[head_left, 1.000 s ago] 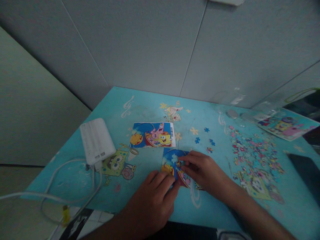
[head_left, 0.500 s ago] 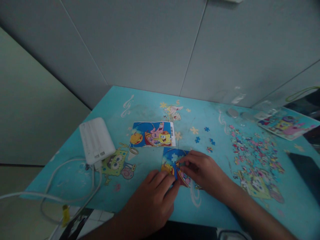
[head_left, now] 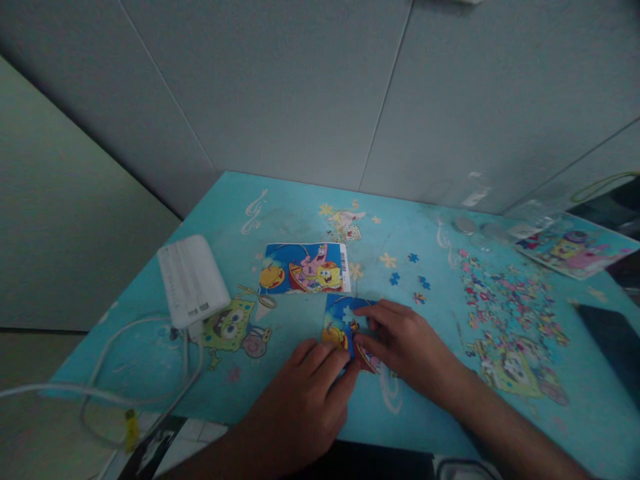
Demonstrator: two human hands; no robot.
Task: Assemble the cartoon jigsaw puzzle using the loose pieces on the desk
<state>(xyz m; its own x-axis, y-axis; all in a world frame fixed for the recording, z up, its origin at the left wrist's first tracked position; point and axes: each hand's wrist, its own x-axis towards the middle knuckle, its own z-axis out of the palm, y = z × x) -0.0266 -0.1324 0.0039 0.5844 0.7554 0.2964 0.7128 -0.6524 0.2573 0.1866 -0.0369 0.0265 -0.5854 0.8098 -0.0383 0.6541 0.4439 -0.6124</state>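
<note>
A partly assembled jigsaw puzzle lies near the table's front edge, with a piece-shaped gap in its blue upper part. My left hand rests on its lower left edge, fingers bent and close together. On the puzzle's right side is my right hand, thumb and index finger apart, fingertips beside the gap; nothing shows between them. Its palm hides the puzzle's right part. Just behind lies a printed picture card of cartoon figures in a boat. Loose blue pieces and one multicoloured piece lie to the right.
At the left, a white power bank has a white cable plugged in. Many small colourful pieces spread over the right side, near a dark flat object, another picture card and clear plastic containers.
My right thumb and index finger have spread apart, the index finger moving up toward the gap. My left hand has stayed in place.
</note>
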